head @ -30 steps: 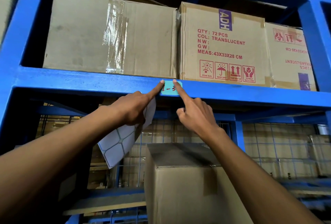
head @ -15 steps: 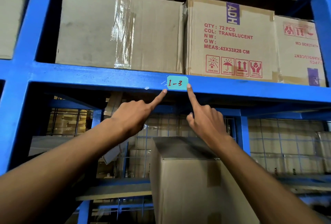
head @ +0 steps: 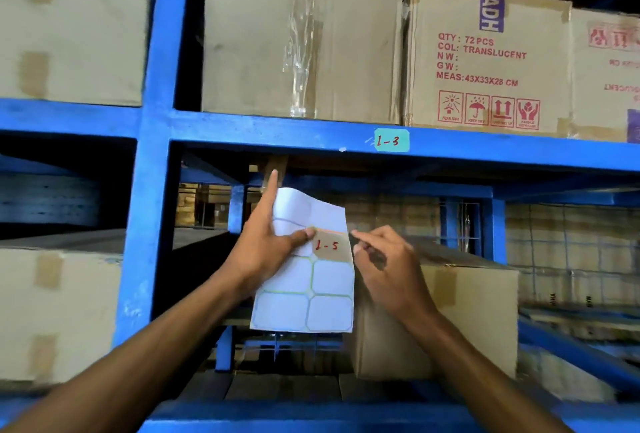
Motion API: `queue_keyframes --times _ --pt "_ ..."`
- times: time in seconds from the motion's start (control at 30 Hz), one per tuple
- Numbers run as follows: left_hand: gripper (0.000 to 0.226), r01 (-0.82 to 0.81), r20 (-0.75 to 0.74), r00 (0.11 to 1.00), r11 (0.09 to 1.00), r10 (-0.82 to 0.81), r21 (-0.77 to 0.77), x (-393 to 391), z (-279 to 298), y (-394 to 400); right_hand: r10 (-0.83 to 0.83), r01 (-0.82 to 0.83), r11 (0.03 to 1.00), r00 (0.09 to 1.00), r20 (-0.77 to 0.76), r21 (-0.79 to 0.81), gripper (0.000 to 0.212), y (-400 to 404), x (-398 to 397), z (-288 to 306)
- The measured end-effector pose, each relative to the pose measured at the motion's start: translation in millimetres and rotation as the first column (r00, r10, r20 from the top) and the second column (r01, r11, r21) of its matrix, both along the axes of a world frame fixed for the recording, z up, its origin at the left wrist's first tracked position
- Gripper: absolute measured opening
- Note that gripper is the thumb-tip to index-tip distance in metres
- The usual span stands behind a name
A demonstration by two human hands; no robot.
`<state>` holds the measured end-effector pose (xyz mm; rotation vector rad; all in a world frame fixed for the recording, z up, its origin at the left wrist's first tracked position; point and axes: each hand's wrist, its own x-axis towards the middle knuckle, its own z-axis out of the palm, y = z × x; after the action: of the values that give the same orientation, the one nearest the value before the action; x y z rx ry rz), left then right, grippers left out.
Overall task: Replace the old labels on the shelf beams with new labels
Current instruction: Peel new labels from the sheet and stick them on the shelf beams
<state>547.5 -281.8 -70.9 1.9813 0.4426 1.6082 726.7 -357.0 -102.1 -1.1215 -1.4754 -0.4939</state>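
Label "1-5" (head: 330, 246): centre of frame, on the sticker sheet (head: 304, 280), right column; top corner apparently lifting. Left hand (head: 266, 242) holds the sheet, thumb pressed on its face, forefinger straight. Right hand (head: 384, 266) pinches at the label's right edge. Step, judged: peeling; next calls for a clean lift, then an unlabelled beam. Label "1-3" (head: 391, 140) sits on the shelf beam (head: 242, 133), upper centre. Peel extent unclear; lower boxes blurred.

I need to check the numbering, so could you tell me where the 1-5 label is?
The 1-5 label sits on the label sheet, between both thumbs.
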Motion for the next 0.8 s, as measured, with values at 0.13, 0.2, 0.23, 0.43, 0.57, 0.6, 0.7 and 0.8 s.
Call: queue_keyframes --times 0.13,0.2,0.23,0.43,0.57,0.6,0.7,0.8 --pt "0.097 0.005 0.002 1.000 1.000 -0.005 -0.003 -41.4 -11.1 -29.3 0.025 -0.026 1.000 0.999 -0.047 -0.009 0.025 -11.4 -40.1 -12.0" --pt "0.095 0.004 -0.013 1.000 1.000 -0.004 0.004 -57.4 -15.4 -42.5 0.029 -0.030 0.999 0.998 -0.055 -0.018 0.022 -19.0 -58.7 -18.5" --pt "0.095 0.005 -0.017 1.000 1.000 -0.005 -0.003 -65.5 -17.2 -49.0 0.037 -0.038 0.999 0.997 -0.064 -0.017 0.020 -23.1 -67.7 -22.1" --pt "0.084 -0.003 -0.044 0.999 0.999 0.001 -0.044 -83.1 -28.5 -73.5 0.054 -0.058 0.998 0.977 -0.207 -0.017 0.009 -41.4 -90.9 -30.5" --pt "0.077 -0.040 0.036 0.998 0.967 0.050 -0.251 -79.0 -54.8 -65.4 0.056 -0.062 0.995 0.994 -0.091 -0.074 0.011 -58.9 -92.6 -47.7" --pt "0.078 -0.039 0.033 0.998 0.952 0.052 -0.305 -76.0 -62.5 -62.1 0.068 -0.075 0.993 0.995 -0.073 -0.090 0.012 -62.4 -91.1 -53.6" --pt "0.080 -0.025 -0.008 1.000 0.912 0.024 -0.410 -62.9 -89.3 -56.5 0.149 -0.163 0.977 0.983 -0.106 -0.141 0.015 -73.5 -80.5 -75.6" --pt "0.083 -0.048 -0.067 0.998 0.898 0.021 -0.438 -39.9 -116.5 -52.2 0.226 -0.264 0.953 0.946 -0.231 -0.147 0.019 -84.3 -61.0 -99.4"
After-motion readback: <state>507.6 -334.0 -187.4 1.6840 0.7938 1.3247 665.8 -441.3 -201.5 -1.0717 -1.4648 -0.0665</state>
